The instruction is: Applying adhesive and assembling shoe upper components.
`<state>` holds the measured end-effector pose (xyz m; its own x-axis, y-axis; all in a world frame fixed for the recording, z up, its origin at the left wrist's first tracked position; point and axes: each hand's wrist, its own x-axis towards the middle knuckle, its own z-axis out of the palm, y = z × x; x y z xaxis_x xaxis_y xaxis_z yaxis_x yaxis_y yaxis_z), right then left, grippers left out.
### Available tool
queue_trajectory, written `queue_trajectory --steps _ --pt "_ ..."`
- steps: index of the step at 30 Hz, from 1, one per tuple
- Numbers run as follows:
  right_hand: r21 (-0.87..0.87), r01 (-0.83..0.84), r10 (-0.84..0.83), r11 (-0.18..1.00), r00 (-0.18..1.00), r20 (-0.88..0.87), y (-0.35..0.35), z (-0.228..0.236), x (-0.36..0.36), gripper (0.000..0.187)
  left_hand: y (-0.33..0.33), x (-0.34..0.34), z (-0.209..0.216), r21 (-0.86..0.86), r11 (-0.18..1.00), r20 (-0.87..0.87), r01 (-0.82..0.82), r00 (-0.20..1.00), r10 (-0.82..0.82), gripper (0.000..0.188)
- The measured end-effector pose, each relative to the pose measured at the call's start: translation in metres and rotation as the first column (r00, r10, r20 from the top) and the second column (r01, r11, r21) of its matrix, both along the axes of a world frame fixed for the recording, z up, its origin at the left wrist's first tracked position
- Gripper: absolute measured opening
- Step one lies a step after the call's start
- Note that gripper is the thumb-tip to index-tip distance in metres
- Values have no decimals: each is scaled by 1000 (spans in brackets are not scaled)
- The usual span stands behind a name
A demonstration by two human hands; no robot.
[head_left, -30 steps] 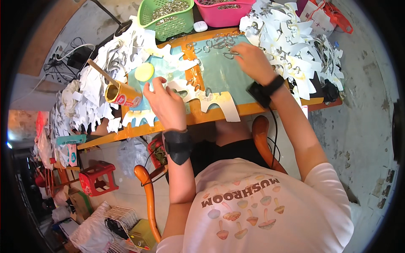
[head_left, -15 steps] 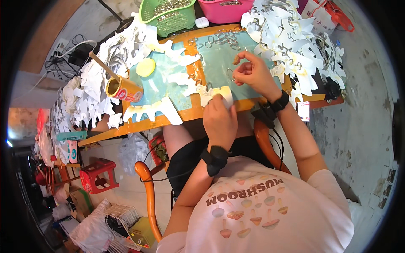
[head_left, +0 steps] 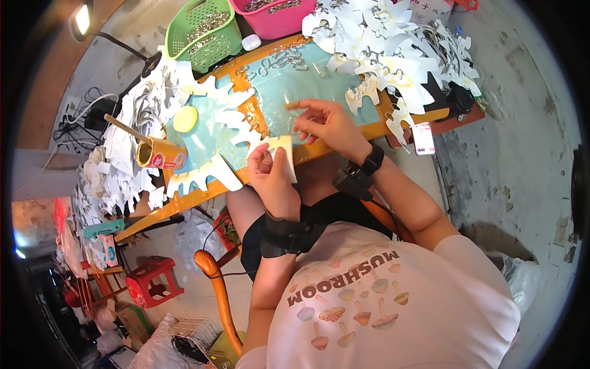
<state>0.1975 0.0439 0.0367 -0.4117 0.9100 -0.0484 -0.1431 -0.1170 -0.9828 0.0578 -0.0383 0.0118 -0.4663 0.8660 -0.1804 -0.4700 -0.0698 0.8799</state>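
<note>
In my left hand (head_left: 273,178) is a small white sheet piece (head_left: 283,152) with a yellowish upper edge, pinched between thumb and fingers over the table's near edge. Just right of it, my right hand (head_left: 335,128) has its thumb and fingers drawn together and its index finger stretched out, with a tan covering on the tip. The metal ring between its fingers is hard to make out now. White toothed-edge pieces (head_left: 226,118) lie left of my hands, and another white toothed piece (head_left: 212,175) rests at the table's front edge. Loose metal rings (head_left: 283,59) are scattered at the back.
A yellow can (head_left: 166,154) with a wooden stick stands at the left, near a round yellow lid (head_left: 185,119). White pieces are heaped left (head_left: 138,101) and right (head_left: 381,37). Green (head_left: 178,46) and pink (head_left: 270,17) baskets hold metal parts. A phone (head_left: 423,138) is at the right edge.
My left hand has turned and raised the white piece off the table edge, tilting it upright. My right hand has come down and closer to it. The whole view has shifted.
</note>
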Motion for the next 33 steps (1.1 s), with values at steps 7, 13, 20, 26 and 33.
queue_trajectory --steps 7,13,20,26,33 --pt "280 15 -55 960 989 136 -8 -23 -6 16 -7 8 -10 22 999 88 -31 996 29 26" --pt "276 -39 -10 960 985 175 -8 -18 -7 11 -4 11 -14 54 996 73 -65 995 61 31" --pt "333 -13 -73 943 967 243 -3 -19 -11 13 -7 15 -8 37 999 123 -7 992 2 36" --pt "348 61 -120 935 981 152 2 -30 -10 13 -6 15 -7 44 999 145 8 989 -15 38" --pt "396 33 -158 918 945 287 1 -19 -7 12 -5 16 -9 61 998 136 -2 991 -7 39"
